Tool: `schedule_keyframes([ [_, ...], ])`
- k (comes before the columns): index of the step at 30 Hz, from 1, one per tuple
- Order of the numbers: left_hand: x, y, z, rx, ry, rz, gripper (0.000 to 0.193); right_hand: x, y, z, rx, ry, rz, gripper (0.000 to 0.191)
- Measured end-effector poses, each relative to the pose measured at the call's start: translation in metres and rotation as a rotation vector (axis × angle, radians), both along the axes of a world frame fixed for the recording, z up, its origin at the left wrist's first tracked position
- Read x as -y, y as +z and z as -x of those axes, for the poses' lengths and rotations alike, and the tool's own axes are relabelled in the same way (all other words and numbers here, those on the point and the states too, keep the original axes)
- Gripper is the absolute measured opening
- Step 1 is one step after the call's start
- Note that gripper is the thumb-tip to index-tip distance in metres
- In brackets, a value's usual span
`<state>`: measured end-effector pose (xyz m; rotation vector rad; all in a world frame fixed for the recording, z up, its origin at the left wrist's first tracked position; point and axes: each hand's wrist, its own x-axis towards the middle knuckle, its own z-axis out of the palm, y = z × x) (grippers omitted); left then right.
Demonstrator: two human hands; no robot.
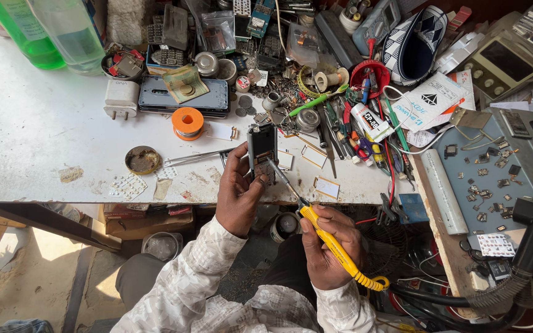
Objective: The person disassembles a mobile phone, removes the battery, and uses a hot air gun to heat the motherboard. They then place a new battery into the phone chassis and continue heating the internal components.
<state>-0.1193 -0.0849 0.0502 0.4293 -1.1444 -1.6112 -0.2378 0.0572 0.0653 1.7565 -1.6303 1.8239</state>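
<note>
A left hand (237,192) pinches a small opened phone (261,152) in its grip, thumb and fingers pressed to the device's lower end, holding it upright just above the near edge of the white tabletop (50,129). The right hand (331,246), below and right of the phone, closes its grip around a yellow-handled soldering iron (334,245), whose metal tip reaches up to the phone's lower end. Just left of the phone lie tweezers (195,157), with a round tin (142,160) further left. An orange solder spool (187,123) sits up and left of the phone. Right of the phone spread assorted hand tools (365,145) and small white cards (327,187).
</note>
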Motion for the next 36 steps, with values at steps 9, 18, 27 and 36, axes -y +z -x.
schedule_keyframes([
  [9, 0.0010, -0.0022, 0.0016, -0.018, 0.004, 0.002, 0.061, 0.0005, -0.0036, 0.0018, 0.017, 0.002, 0.008, 0.031],
  [18, 0.0006, -0.0009, 0.0018, -0.006, 0.008, -0.001, 0.059, -0.0008, -0.0039, 0.0039, -0.003, -0.008, 0.004, 0.031],
  [27, 0.0003, -0.0025, 0.0020, -0.012, 0.015, 0.011, 0.058, 0.0015, -0.0037, 0.0037, 0.013, -0.008, 0.017, 0.031],
  [36, 0.0003, -0.0024, 0.0009, -0.018, -0.001, -0.012, 0.061, 0.0006, -0.0016, 0.0006, 0.011, 0.021, 0.018, 0.031],
])
